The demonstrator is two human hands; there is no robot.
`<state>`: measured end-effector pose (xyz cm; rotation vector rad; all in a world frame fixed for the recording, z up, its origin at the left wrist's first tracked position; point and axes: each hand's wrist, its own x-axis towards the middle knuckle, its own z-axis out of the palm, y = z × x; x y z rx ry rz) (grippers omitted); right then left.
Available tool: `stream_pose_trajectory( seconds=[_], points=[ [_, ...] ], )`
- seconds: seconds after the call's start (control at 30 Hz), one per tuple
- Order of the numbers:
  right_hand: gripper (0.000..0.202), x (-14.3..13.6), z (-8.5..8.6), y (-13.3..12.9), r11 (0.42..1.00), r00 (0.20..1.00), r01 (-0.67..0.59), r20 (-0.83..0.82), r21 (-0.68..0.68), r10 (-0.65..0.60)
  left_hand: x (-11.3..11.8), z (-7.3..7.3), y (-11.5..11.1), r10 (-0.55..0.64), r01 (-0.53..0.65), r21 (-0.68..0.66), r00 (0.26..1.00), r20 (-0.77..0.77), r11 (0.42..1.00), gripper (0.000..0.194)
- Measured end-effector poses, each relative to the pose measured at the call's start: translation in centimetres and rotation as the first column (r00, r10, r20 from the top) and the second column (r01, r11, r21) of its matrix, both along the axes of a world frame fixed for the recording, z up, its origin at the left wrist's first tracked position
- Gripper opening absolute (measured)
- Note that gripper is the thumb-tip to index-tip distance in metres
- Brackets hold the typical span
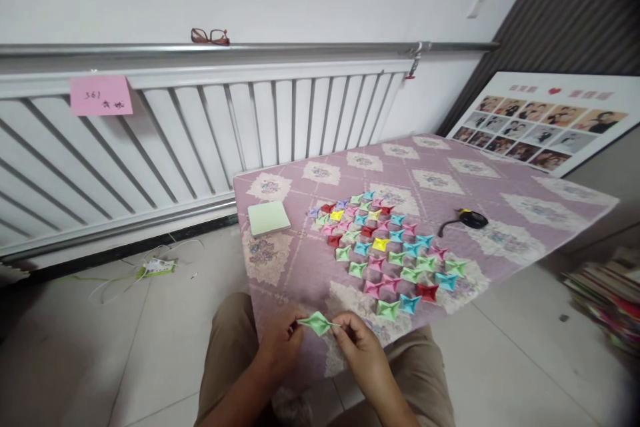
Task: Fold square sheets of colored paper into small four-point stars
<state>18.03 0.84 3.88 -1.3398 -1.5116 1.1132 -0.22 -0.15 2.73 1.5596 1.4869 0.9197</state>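
Pinching opposite tips of a green paper fold (pixel 318 323), the left hand (pixel 283 339) and right hand (pixel 361 345) hold it above the tablecloth (pixel 296 263) — from afar I read "361" on the pink note (pixel 101 95), its other characters too blurred.

Seemingly a home, white radiator (pixel 295 113) at left, glasses (pixel 211 37) on a pipe (pixel 320 48) at upper left, flowered tablecloth (pixel 300 260) at centre, photo board (pixel 543 127) at right, tiled floor (pixel 170 327) below

Your paper (pixel 318 323) is green; the folds (pixel 381 244) mix pink, blue, red, yellow, green, lilac; your pad (pixel 269 218) pale green, cloth (pixel 305 267) mauve with cream diamonds.
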Motion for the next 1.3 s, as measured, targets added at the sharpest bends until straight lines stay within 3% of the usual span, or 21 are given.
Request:
stream_pose_trajectory(
  seconds=[0.1,0.27,0.47,0.67,0.83,0.93,1.03,1.2,1.3],
  points=[
    [0.016,0.1,-1.4,0.1,0.999,0.991,-0.024,0.135,0.041,0.018,-0.2,-0.3,0.1,-0.097,0.103,0.013,0.967,-0.234,0.995,0.022],
    [0.013,0.8,-3.2,0.5,0.992,0.965,-0.025,0.263,0.124,-0.008,-0.1,-1.1,0.2,-0.149,0.130,-0.074,0.901,-0.408,0.989,0.021],
    [0.021,0.1,-2.5,0.6,0.944,0.886,-0.161,0.464,0.288,0.009,-0.1,-1.4,-0.1,-0.147,0.142,-0.045,0.889,-0.434,0.989,0.024],
    [0.021,-2.7,-0.6,0.9,0.952,0.695,-0.273,0.712,0.137,0.097,0.0,-1.5,-0.2,-0.115,0.128,0.003,0.895,-0.432,0.992,0.024],
    [0.027,-4.0,-0.5,1.3,0.964,0.549,-0.266,0.818,-0.022,0.171,0.0,-1.9,-0.2,-0.112,0.121,-0.005,0.895,-0.431,0.993,0.026],
    [0.033,-4.2,-0.6,1.4,0.964,0.516,-0.259,0.836,-0.057,0.188,-0.1,-2.1,-0.2,-0.108,0.115,-0.010,0.898,-0.427,0.993,0.031],
    [0.030,-3.8,-0.7,1.4,0.964,0.558,-0.265,0.812,-0.023,0.173,-0.1,-2.3,-0.3,-0.110,0.111,-0.021,0.900,-0.422,0.994,0.033],
    [0.028,-1.2,-1.8,1.9,0.956,0.813,-0.253,0.568,0.147,0.127,-0.4,-2.6,-0.3,-0.123,0.120,-0.032,0.921,-0.369,0.992,0.039],
    [0.024,0.5,-2.3,2.1,0.969,0.890,-0.184,0.448,0.168,0.091,-0.6,-2.8,-0.4,-0.118,0.116,-0.026,0.938,-0.327,0.993,0.040]
  ],
)
